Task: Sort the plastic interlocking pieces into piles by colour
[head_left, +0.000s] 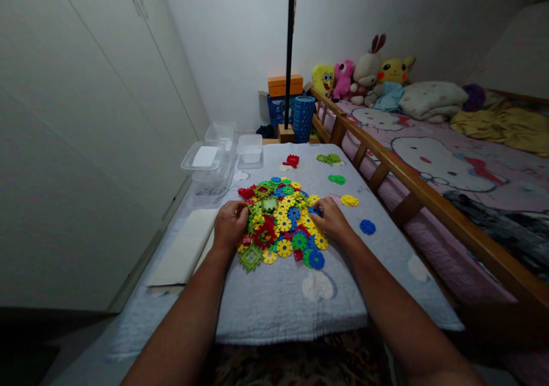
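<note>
Pile of multicolour toothed plastic pcs [283, 224] on grey-blue cloth [274, 311]; L hand [230, 221] at pile's L edge, R hand [333, 218] at R, fingers curled, can't tell if gripping.

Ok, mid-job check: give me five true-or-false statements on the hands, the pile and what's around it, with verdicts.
1. The left hand is at the left edge of the pile of plastic pieces. True.
2. The right hand is well away from the pile. False: it is at the right edge.
3. Separate blue pieces lie right of the pile. True.
4. Clear containers stand right of the pile. False: beyond it, toward the left.
5. Separate red pieces lie beyond the pile. True.
</note>
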Demonstrator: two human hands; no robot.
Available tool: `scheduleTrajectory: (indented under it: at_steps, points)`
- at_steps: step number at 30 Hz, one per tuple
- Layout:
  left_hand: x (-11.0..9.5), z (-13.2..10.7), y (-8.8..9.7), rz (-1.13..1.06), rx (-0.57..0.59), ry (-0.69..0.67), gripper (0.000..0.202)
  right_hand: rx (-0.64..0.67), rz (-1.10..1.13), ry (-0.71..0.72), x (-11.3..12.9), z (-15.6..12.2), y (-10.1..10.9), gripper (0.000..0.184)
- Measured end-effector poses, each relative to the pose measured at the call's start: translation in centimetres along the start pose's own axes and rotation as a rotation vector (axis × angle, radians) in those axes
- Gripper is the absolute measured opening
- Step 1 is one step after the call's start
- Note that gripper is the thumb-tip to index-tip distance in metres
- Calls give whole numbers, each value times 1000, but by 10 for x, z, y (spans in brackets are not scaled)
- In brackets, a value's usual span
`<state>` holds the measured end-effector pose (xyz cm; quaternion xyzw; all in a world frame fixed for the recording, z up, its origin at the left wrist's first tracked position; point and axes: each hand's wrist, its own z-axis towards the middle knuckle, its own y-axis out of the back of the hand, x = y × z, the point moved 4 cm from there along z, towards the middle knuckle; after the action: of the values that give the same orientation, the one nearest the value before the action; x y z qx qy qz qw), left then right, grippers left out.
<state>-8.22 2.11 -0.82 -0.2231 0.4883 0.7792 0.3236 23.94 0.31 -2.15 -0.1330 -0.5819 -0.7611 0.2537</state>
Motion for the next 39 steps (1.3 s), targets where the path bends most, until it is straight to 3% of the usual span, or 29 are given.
scheduleTrajectory:
  at_steps: [5, 12, 20, 23, 29, 39]
  points:
    - [0, -1, 0, 10, 9, 3, 23, -25, -6, 4, 3, -1, -1, 10]
    - [-1, 0, -1, 31, 25, -3, 22, -48, -12, 55, 1, -5, 19, 32]
    - [0, 1, -1, 25, 21, 0, 20, 29, -194, -68, -62, -47, 78, 34]
    - [1, 1, -1, 33, 24, 1, 22, 34, -260, -99, -80, -66, 91, 37]
    - [2, 1, -2, 52, 27, -8, 24, 72, -306, -118, -83, -82, 90, 33]
    - [2, 0, -1, 48, 31, -7, 24, 67, -270, -152, -78, -84, 93, 32]
